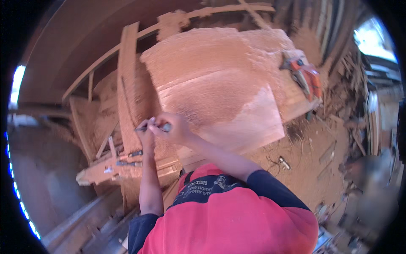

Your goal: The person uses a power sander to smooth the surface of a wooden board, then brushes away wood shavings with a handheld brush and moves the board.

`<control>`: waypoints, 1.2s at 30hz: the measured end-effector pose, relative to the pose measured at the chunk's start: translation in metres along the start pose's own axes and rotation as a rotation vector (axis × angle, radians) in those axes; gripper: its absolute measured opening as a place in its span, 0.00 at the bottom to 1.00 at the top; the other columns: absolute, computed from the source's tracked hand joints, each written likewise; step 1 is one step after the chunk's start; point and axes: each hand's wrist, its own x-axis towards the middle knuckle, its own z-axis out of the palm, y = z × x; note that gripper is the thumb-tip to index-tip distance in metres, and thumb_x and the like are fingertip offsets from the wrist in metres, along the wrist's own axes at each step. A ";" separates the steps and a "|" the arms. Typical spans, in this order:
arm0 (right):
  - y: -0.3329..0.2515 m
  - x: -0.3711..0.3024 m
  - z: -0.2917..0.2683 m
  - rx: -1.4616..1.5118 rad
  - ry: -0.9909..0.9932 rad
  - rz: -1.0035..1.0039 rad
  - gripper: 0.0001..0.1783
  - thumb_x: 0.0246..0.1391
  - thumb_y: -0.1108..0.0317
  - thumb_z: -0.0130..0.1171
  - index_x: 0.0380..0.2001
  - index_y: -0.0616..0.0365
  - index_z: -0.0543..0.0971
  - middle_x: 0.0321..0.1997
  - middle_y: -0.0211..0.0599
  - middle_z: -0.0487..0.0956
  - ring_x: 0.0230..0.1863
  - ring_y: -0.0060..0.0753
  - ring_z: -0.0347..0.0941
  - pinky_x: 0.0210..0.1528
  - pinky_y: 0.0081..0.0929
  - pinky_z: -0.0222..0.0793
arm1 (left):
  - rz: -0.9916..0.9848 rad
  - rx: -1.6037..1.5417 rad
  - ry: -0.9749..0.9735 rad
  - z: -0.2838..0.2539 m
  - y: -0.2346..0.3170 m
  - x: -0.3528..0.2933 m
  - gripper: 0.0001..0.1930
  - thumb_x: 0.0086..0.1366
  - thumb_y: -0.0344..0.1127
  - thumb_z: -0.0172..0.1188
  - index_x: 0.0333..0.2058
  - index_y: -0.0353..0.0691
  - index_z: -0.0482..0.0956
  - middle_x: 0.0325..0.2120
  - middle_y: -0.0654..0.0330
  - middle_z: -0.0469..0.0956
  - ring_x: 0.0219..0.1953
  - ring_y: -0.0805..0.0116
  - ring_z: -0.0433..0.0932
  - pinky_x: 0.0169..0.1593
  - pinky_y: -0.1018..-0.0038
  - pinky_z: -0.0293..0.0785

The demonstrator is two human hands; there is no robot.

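Both my hands meet over the left edge of a sawdust-covered wooden panel (262,122). My right hand (177,128) is closed around a slim tool with a pale grey rounded end (167,127); its exact kind is too blurred to make out. Just to the left, my left hand (146,136) has its fingers pinched together near the tool's dark thin end (141,128). The fingers hide most of the tool's middle.
An orange and grey power tool (312,80) rests on the wood at the far right. Dark-handled hand tools (129,164) lie on a dusty plank bench at left. An upright dusty board (128,84) stands left of the panel. A small metal object (284,162) lies on the sawdusty ground.
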 end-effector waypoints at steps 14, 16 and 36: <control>0.014 -0.010 -0.037 -0.062 -0.097 0.041 0.24 0.42 0.62 0.73 0.45 0.55 0.82 0.54 0.42 0.80 0.55 0.49 0.75 0.54 0.42 0.73 | -0.025 0.098 -0.010 0.009 0.018 -0.004 0.10 0.68 0.32 0.62 0.26 0.38 0.77 0.23 0.66 0.75 0.27 0.79 0.71 0.33 0.78 0.67; 0.004 0.005 -0.048 0.200 -0.666 -0.021 0.26 0.44 0.66 0.69 0.50 0.55 0.81 0.62 0.40 0.75 0.65 0.51 0.68 0.61 0.41 0.69 | 0.037 -0.049 0.117 -0.006 0.010 -0.005 0.08 0.67 0.31 0.61 0.27 0.38 0.76 0.27 0.64 0.76 0.30 0.77 0.73 0.35 0.77 0.70; 0.161 -0.256 -0.262 -0.639 1.151 0.550 0.28 0.56 0.66 0.61 0.59 0.60 0.68 0.47 0.35 0.73 0.43 0.29 0.71 0.43 0.31 0.72 | -0.564 -0.381 0.862 -0.231 -0.111 -0.025 0.25 0.69 0.47 0.57 0.52 0.30 0.72 0.45 0.51 0.78 0.43 0.55 0.78 0.46 0.56 0.79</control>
